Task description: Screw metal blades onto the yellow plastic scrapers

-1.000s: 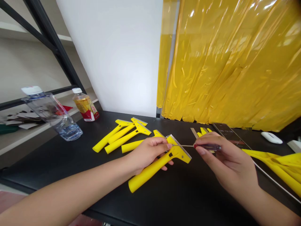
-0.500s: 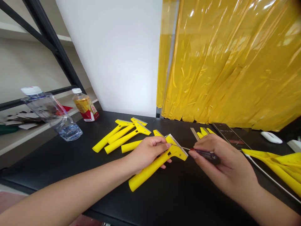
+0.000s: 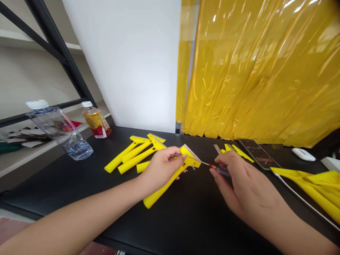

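My left hand (image 3: pixel 164 164) is closed around the neck of a yellow scraper (image 3: pixel 162 189), whose handle slants down toward me and whose metal-edged head points up and right. Between the fingers of my right hand (image 3: pixel 247 187) is a screwdriver (image 3: pixel 221 170) with a dark, see-through handle and a red collar. Its thin shaft reaches left across the scraper's head, and the tip ends by my left thumb; its exact contact is hidden. Small screws (image 3: pixel 193 168) lie on the black table just past the head. Several more yellow scrapers (image 3: pixel 136 159) lie to the left of my left hand.
A clear water bottle (image 3: pixel 71 141) and a juice bottle (image 3: pixel 97 120) stand at the left. Yellow plates (image 3: pixel 243 153), a phone (image 3: pixel 259 156), a white case (image 3: pixel 303 154), a white cable (image 3: pixel 305 198) and more yellow pieces (image 3: pixel 318 187) lie at the right. Yellow film (image 3: pixel 260 71) hangs behind.
Both hands, with the scraper and screwdriver, have shifted slightly left and up. The scraper's head has turned a little, and the small screws behind it now show.
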### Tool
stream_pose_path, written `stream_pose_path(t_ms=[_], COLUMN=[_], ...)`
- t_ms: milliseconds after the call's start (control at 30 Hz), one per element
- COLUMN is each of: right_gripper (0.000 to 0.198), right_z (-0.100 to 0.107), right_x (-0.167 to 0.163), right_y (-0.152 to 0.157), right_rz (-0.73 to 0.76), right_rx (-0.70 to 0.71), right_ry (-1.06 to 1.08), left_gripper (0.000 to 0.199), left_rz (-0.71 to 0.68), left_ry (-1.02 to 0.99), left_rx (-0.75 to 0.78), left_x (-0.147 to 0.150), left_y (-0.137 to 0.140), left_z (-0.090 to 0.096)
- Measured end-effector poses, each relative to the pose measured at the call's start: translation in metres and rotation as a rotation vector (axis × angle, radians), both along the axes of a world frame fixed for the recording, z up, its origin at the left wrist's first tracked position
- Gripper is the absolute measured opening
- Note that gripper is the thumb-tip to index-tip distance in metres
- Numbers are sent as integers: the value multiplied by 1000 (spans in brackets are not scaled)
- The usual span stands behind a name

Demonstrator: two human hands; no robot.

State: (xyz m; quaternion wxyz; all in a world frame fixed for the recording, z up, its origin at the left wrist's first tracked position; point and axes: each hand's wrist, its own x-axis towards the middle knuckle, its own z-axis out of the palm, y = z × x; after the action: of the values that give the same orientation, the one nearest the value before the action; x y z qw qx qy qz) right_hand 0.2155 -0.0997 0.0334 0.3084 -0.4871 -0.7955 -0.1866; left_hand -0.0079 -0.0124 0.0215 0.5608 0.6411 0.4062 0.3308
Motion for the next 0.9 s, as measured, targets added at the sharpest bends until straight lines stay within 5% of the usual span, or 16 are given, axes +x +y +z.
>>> stream_pose_path(t_ms=[900], right_gripper=[22], right_z=[-8], right_x=[-6], right_y=[-5], right_rz=[-94], right_rx=[13], right_ry=[-95], left_gripper=[26], left_rz=[6], left_ry=[20], left_rx=[124], left_x=[-2], left_y=[2], left_z=[-8])
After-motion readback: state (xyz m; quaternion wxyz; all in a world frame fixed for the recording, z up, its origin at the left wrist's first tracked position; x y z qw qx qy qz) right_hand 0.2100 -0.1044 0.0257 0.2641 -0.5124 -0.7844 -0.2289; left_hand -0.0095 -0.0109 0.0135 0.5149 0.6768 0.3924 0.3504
